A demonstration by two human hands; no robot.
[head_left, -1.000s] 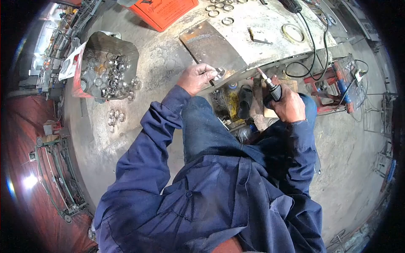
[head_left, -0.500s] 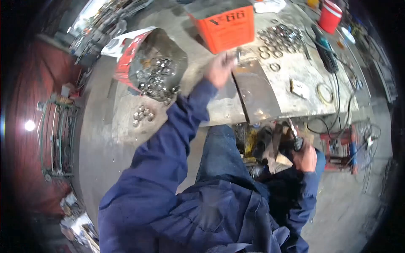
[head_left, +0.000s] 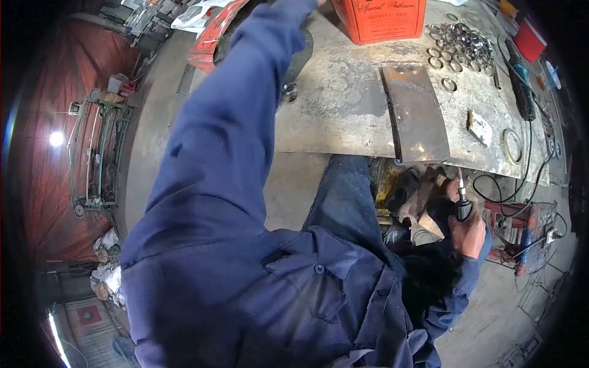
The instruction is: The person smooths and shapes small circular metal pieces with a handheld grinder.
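My right hand (head_left: 469,232) is closed around a rotary grinder handpiece (head_left: 464,207) with a dark grip, a metal collar and a slim pinkish tip pointing up, just below the table's front edge. My left arm (head_left: 227,122) stretches far across the table. Only a sliver of my left hand (head_left: 321,2) shows at the top edge, beside the orange-red adhesive tin (head_left: 389,21); its fingers are out of frame. A flat steel plate (head_left: 417,113) lies on the table at its front edge. One metal ring (head_left: 289,92) sits by my left forearm.
Several metal rings (head_left: 457,49) are heaped at the back right. A teal-and-black power tool (head_left: 521,92) with a cable lies beyond them. A red bag (head_left: 211,40) is partly behind my left arm. A red container (head_left: 529,40) and a large ring (head_left: 512,145) are at the right.
My left hand has gone from above the steel plate, with a small dark thing in it, up to the top edge. The view has shifted; my right hand still holds the handpiece.
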